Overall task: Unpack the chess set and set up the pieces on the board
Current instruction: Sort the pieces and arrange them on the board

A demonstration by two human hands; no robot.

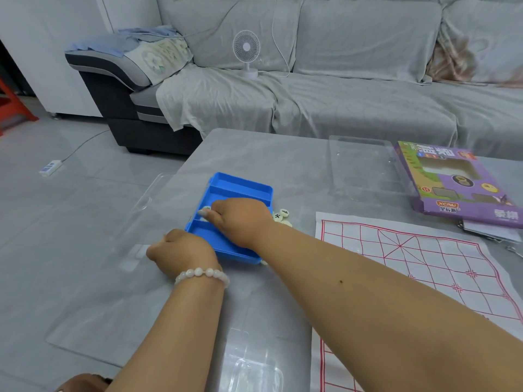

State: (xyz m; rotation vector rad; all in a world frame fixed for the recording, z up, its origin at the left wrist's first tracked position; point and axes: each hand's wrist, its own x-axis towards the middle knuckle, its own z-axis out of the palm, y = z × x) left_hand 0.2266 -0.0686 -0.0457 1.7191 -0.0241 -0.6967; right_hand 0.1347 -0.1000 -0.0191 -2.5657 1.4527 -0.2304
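We see a blue tray [226, 190] at the centre of the frame on a grey desk [254, 154]. Our right hand [240, 219] reaches into it, fingers curled and pinching a pale chess piece [206, 208]. Our left hand [181, 250], wearing a bead bracelet [202, 274], rests curled at the tray's near-left corner; we cannot tell whether it grips anything. More pieces [283, 216] lie just right of the tray. The red-lined board [424, 267] spreads at lower right, the purple box [458, 182] above it.

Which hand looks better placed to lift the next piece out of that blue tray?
The right hand, probably. Its fingers already reach into the blue tray at a pale piece. The left hand sits at the tray's near corner, seemingly steadying it.
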